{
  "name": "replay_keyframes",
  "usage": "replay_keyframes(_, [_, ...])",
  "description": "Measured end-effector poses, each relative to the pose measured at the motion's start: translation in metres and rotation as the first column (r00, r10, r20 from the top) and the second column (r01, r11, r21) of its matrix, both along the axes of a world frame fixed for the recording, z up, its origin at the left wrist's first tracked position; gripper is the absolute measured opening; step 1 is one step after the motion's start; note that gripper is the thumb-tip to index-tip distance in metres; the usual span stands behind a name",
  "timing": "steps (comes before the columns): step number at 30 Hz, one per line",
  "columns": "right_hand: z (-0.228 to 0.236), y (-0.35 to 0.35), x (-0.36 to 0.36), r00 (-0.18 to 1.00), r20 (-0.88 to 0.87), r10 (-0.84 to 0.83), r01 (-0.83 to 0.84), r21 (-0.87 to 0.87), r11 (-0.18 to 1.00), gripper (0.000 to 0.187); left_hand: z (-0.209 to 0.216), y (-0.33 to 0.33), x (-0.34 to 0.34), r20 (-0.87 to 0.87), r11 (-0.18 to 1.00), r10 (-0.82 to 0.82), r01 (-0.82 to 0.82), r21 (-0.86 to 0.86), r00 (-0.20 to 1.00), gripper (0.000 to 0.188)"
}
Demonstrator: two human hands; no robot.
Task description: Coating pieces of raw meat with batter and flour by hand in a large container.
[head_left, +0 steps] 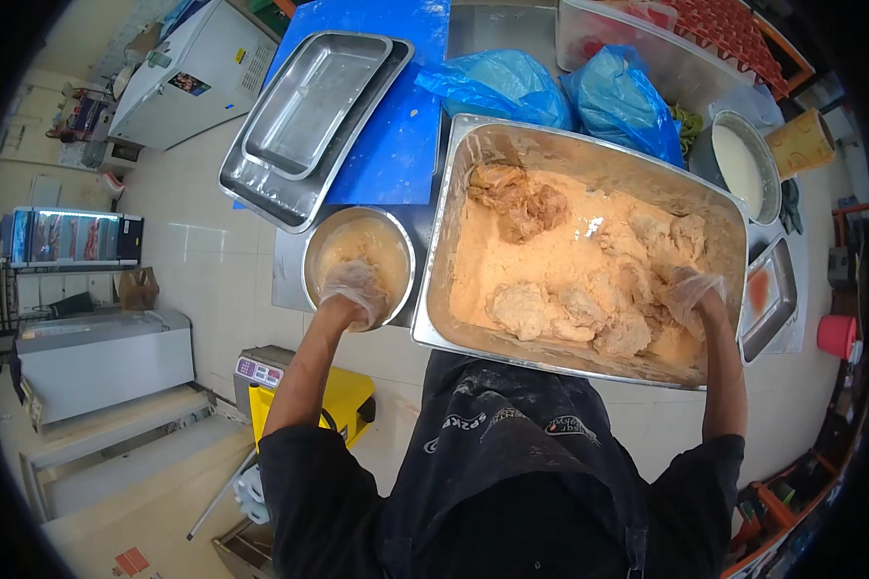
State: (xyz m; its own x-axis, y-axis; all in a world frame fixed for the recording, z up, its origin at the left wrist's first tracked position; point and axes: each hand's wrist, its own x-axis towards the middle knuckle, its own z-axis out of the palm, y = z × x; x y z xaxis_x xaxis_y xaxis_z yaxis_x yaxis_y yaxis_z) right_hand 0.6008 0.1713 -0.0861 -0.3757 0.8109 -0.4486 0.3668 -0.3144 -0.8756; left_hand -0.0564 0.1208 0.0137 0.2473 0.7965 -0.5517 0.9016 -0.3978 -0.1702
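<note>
the left hand (pixel 355 288), in a thin clear glove, is down inside a round metal bowl (pixel 407 253) of pale orange batter, fingers curled over something in the liquid; what it holds, if anything, cannot be told because the batter hides it. the bowl stands on the table (pixel 290 275) just left of a big rectangular steel pan (pixel 589 154), touching or nearly touching its side.

the right hand (pixel 691 294), also gloved, is pushed into the flour (pixel 550 261) at the pan's near right corner, fingers bent and partly buried among coated chicken pieces (pixel 560 314) (whether the grip has closed on one piece cannot be told). more floured pieces lie along the near side of the pan, and a darker, wetter clump of chicken (pixel 521 203) sits at the far left of it.

beyond the bowl two empty steel trays (pixel 314 116) are stacked one inside the other, partly on a blue cutting board (pixel 396 135). behind the pan lie two blue plastic bags (pixel 570 92) and a clear plastic tub (pixel 647 48). to the right stand a pot of white liquid (pixel 741 166) and a small steel tray (pixel 770 294) with a reddish patch in it. the person wears a dark, flour-dusted apron (pixel 512 434).
</note>
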Motion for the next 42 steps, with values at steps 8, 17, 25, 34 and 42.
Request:
replay_keyframes(8, [0.046, 0.013, -0.037, 0.781, 0.594, 0.194, -0.408, 0.249, 0.879, 0.027, 0.018, 0.026, -0.017, 0.133, 0.949, 0.241, -0.205, -0.238, 0.961, 0.039])
replay_keyframes(17, [0.135, -0.045, -0.124, 0.242, 0.963, 0.122, -0.507, 0.018, 0.862, 0.038, 0.027, 0.009, -0.015, 0.245, 0.924, 0.354, -0.296, -0.244, 0.903, 0.043])
replay_keyframes(25, [0.105, -0.048, -0.108, 0.461, 0.883, -0.087, -0.472, 0.327, 0.818, 0.043, 0.033, 0.009, -0.003, 0.085, 0.965, 0.179, -0.159, -0.207, 0.98, 0.037])
replay_keyframes(34, [0.056, -0.055, -0.07, 0.531, 0.821, -0.212, -0.376, 0.452, 0.809, 0.038, 0.012, 0.004, -0.016, 0.107, 0.989, 0.12, -0.109, -0.104, 0.987, 0.036])
replay_keyframes(42, [0.163, -0.057, -0.155, 0.546, 0.767, -0.337, -0.276, 0.545, 0.792, 0.039, 0.02, 0.019, -0.027, 0.047, 0.928, 0.171, -0.145, -0.344, 0.984, 0.033])
